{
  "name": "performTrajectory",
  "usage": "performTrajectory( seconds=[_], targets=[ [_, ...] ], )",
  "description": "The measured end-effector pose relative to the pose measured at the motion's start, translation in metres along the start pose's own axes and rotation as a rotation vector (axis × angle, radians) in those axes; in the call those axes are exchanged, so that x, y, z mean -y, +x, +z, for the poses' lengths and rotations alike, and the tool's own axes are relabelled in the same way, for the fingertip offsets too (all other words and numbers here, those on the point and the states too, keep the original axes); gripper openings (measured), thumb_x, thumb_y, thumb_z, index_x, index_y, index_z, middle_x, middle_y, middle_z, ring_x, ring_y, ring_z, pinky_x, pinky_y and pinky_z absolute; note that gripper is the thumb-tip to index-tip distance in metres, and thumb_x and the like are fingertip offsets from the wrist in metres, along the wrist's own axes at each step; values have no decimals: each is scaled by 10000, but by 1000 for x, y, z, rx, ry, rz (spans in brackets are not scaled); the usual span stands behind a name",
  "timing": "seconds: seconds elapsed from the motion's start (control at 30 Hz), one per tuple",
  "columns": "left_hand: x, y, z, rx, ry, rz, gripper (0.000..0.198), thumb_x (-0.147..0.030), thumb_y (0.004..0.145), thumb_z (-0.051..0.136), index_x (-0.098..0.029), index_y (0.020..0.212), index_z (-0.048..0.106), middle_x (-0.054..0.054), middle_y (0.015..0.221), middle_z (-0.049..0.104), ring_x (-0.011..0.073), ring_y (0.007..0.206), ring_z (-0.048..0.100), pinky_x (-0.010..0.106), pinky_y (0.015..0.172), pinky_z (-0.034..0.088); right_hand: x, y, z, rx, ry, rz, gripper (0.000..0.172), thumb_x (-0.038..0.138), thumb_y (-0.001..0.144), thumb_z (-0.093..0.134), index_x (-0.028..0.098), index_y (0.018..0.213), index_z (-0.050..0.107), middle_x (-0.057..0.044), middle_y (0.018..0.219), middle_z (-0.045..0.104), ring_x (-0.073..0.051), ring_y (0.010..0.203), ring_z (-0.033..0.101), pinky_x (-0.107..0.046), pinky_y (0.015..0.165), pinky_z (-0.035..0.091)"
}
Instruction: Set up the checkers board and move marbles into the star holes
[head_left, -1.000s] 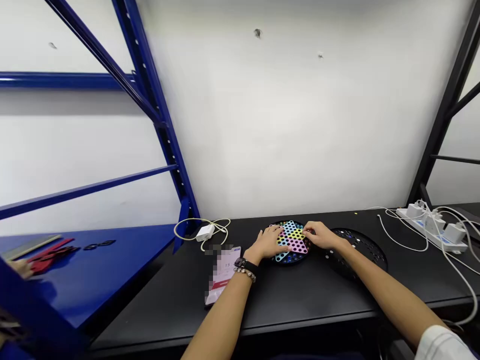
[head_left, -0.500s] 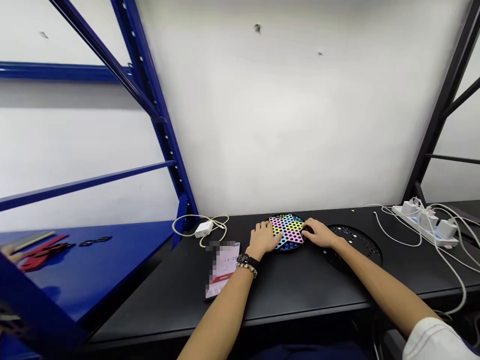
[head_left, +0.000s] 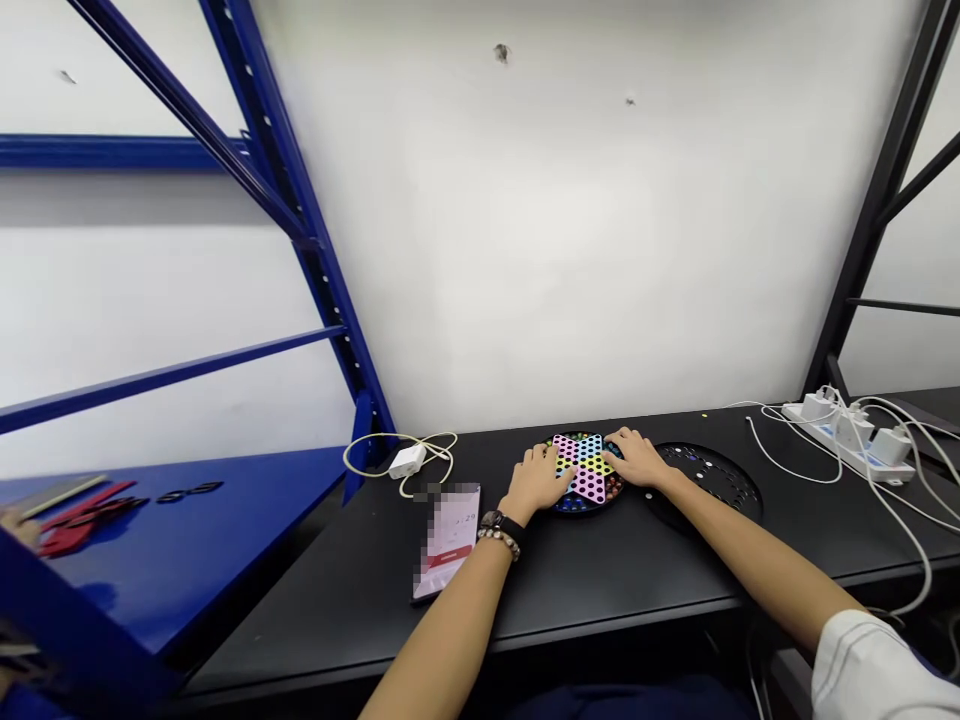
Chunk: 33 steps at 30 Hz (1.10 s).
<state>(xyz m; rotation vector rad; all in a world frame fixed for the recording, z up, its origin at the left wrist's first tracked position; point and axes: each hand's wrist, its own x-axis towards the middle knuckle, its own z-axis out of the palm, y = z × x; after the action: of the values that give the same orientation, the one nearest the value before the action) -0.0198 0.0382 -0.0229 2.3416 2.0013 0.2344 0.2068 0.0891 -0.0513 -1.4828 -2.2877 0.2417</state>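
Note:
A round Chinese checkers board [head_left: 587,468] lies on the black table, its star of pink, blue and yellow holes facing up. Coloured marbles show in the sections around the star. My left hand [head_left: 538,478] grips the board's left side, thumb reaching over the star and fingers along the rim. On the opposite side, my right hand [head_left: 636,460] holds the right edge, thumb toward the star, fingers pointing to the back. Both palms hide parts of the rim. A round black perforated lid [head_left: 720,485] lies flat just right of the board, partly beneath my right forearm.
A phone [head_left: 450,545] lies left of my left wrist, with a white charger [head_left: 407,461] and its looped cable behind it. At the right stands a power strip [head_left: 847,440] with plugs and trailing cables. Scissors [head_left: 94,515] lie on the blue table at left.
The board has shifted slightly right and its star has turned a little. My left hand moved right with it; the fingers of my right hand now stretch further along the far right rim.

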Motion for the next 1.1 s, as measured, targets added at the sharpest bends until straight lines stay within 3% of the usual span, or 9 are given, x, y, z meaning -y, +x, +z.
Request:
performTrajectory(
  seconds=[0.13,0.3,0.63,0.83,1.1],
  targets=[
    [0,-1,0,-3,4,3,644,-572,912,338,-188,1424,411,151,1431,454,322,1289,431,455,994,429,5,14,-1,67,-47,40,417,534,937,424,244,1197,573,-97,1195,573,-278,1137,507,-393,925,382],
    [-1,-2,-1,-3,17,2,617,-560,919,337,-205,1419,411,140,1429,456,314,1288,436,435,991,430,13,29,0,130,-94,99,367,490,958,383,215,1109,572,-117,1144,575,-254,973,603,-358,827,418],
    [-1,0,0,19,18,12,640,-577,925,323,-194,1434,389,146,1448,437,317,1298,422,434,999,422,9,28,4,78,-104,85,382,380,981,349,216,952,692,-109,1088,648,-216,936,630,-288,781,420],
    [-1,0,-1,30,19,1,647,-583,926,313,-202,1445,373,137,1469,419,315,1318,405,434,1008,412,9,29,5,71,-107,126,476,438,977,376,212,757,732,-102,918,718,-227,899,659,-275,739,432],
    [-1,0,-1,32,11,0,641,-588,928,314,-214,1444,373,138,1473,413,318,1322,399,438,1012,407,11,28,4,48,-153,196,491,471,959,380,167,924,764,-180,1030,723,-273,948,676,-330,795,462]
  ],
)
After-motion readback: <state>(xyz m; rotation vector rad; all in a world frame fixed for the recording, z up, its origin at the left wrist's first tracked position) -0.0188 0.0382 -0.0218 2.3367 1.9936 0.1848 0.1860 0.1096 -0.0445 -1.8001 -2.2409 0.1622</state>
